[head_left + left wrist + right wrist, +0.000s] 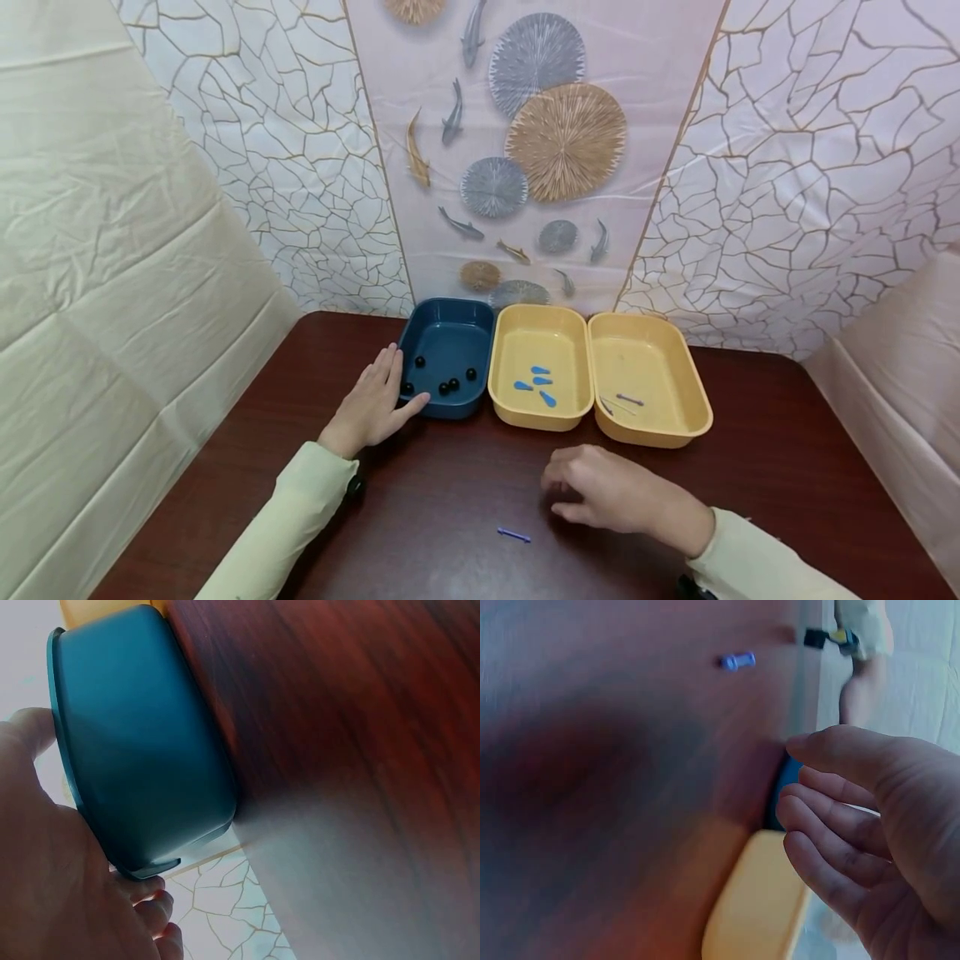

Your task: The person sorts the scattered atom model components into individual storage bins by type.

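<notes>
My left hand (pixel 372 403) lies with straight fingers over the left rim of the dark blue tray (pixel 447 408), thumb at its front edge. Several black balls (pixel 471 374) lie inside that tray. Above the table, in front of the yellow trays, my right hand (pixel 603 490) has loosely bent fingers and holds nothing, as the right wrist view also shows. A short purple stick (pixel 513 535) with wider ends lies on the table to its left. The left wrist view shows the blue tray's outer wall (pixel 142 742) beside my palm.
The middle yellow tray (pixel 536 418) contains several blue teardrop-shaped pieces (pixel 542 381). In the right yellow tray (pixel 660 435) are a purple stick (pixel 630 399) and a thin pale stick (pixel 617 407). All three trays stand side by side near the table's back edge, before a patterned cloth (pixel 487 242).
</notes>
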A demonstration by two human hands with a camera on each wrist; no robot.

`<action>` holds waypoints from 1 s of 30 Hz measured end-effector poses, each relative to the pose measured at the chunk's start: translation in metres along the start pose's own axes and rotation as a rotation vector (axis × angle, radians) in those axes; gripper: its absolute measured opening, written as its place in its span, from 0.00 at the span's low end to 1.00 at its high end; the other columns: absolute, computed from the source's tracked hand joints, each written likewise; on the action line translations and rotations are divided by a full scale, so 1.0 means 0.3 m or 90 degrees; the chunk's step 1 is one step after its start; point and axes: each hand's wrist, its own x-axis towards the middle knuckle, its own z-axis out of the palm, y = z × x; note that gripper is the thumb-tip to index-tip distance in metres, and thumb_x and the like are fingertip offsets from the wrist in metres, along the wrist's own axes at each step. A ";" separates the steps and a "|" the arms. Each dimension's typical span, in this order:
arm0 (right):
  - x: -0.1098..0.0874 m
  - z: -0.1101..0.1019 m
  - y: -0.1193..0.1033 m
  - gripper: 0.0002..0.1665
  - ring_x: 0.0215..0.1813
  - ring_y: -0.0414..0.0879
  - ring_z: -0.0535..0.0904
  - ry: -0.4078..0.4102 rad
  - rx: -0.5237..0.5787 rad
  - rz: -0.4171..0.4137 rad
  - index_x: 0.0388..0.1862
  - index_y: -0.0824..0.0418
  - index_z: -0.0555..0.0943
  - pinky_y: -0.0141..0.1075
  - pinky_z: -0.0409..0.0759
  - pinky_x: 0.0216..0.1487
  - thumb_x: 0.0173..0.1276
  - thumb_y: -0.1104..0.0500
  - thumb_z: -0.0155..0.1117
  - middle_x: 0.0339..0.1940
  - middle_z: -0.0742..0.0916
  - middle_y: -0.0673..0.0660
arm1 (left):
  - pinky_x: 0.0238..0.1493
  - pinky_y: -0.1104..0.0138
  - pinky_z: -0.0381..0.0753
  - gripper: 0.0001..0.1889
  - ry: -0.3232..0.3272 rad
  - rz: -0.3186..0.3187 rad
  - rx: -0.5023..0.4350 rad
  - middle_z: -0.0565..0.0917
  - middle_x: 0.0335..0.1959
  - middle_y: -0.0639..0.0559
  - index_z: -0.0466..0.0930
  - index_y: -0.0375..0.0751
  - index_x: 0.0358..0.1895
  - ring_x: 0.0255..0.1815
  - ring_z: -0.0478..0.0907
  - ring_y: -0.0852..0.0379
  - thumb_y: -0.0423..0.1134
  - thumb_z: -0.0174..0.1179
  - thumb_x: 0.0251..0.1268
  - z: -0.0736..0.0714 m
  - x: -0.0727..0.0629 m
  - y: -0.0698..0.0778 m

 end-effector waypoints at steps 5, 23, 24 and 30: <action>0.023 0.048 -0.028 0.05 0.34 0.31 0.79 -0.030 0.030 -0.004 0.41 0.56 0.89 0.20 0.77 0.35 0.67 0.61 0.76 0.34 0.86 0.47 | 0.86 0.40 0.50 0.51 0.002 0.000 0.002 0.45 0.88 0.33 0.42 0.28 0.85 0.89 0.43 0.33 0.66 0.47 0.79 -0.002 -0.003 0.002; 0.056 0.172 -0.062 0.04 0.30 0.24 0.73 -0.040 0.039 0.003 0.35 0.53 0.88 0.15 0.70 0.30 0.66 0.62 0.75 0.29 0.82 0.40 | 0.87 0.41 0.48 0.52 -0.007 -0.005 0.001 0.43 0.89 0.35 0.41 0.29 0.86 0.90 0.42 0.34 0.68 0.47 0.79 -0.002 0.003 0.000; 0.056 0.174 -0.062 0.05 0.30 0.23 0.72 -0.038 0.042 0.001 0.34 0.53 0.88 0.15 0.69 0.29 0.66 0.63 0.75 0.28 0.82 0.40 | 0.87 0.41 0.49 0.52 -0.006 -0.005 0.000 0.43 0.89 0.34 0.41 0.29 0.85 0.89 0.42 0.34 0.67 0.47 0.79 -0.003 0.002 0.001; 0.050 0.179 -0.048 0.08 0.29 0.23 0.72 -0.031 0.066 -0.007 0.32 0.53 0.86 0.14 0.69 0.28 0.64 0.65 0.74 0.28 0.81 0.39 | 0.87 0.41 0.49 0.51 -0.008 -0.007 -0.002 0.43 0.89 0.34 0.41 0.29 0.85 0.89 0.42 0.34 0.67 0.47 0.79 -0.003 -0.001 0.004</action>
